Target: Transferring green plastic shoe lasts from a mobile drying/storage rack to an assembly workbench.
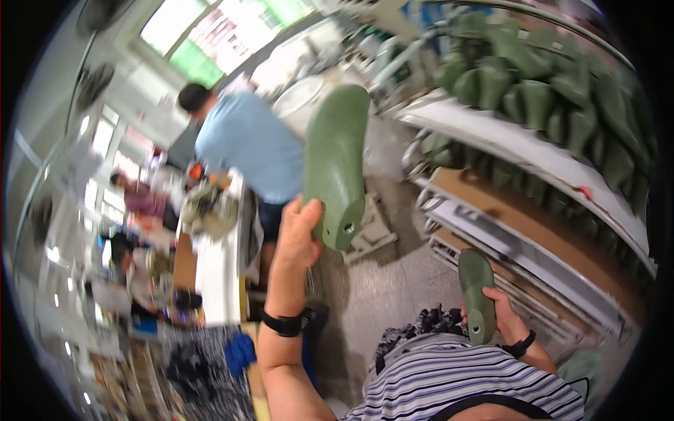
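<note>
A green shoe last point(337, 151) is held up in front of me, sole side showing, toe pointing up. My left hand point(298, 230) is closed around its heel end, near a round hole in the last. Lower, at my right side, my right hand point(504, 313) grips a second green shoe last point(477, 281), also toe up with a round hole near its heel. Only part of the right hand's fingers shows, the rest being behind that last.
At the right a rack has a white shelf point(449, 112) bearing several green lasts point(537, 98), with brown boards point(505, 210) below. A person in a light blue shirt point(253, 140) stands ahead, beside a white worktable point(219, 274). Other people are farther left. Tiled floor point(386, 295) lies between table and rack.
</note>
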A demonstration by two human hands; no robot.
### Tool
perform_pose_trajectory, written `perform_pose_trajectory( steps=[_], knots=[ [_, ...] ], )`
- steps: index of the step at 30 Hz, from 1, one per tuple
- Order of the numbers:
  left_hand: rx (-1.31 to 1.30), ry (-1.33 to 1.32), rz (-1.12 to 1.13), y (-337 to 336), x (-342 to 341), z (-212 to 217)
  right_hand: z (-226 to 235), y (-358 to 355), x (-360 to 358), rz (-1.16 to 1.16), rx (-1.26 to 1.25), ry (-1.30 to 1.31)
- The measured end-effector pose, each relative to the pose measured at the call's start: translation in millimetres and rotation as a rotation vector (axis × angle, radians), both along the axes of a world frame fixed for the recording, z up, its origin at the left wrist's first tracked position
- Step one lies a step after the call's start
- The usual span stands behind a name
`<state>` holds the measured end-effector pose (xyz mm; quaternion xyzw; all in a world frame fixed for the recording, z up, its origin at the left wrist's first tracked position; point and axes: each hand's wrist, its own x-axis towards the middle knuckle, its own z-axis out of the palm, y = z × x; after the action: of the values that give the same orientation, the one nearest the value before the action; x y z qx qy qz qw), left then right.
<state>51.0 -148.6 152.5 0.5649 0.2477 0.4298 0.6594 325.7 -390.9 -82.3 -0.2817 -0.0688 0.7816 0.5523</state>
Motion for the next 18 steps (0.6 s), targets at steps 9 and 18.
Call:
perform_pose_trajectory(
  steps=[9,18],
  knots=[
    [-0.651,-0.755,0.321,-120,-210,-140,30,82,-160,0.370,-0.042,-0.211],
    [-0.608,-0.775,0.729,-219,-444,-196,13,106,-439,0.854,-0.075,-0.193]
  ],
)
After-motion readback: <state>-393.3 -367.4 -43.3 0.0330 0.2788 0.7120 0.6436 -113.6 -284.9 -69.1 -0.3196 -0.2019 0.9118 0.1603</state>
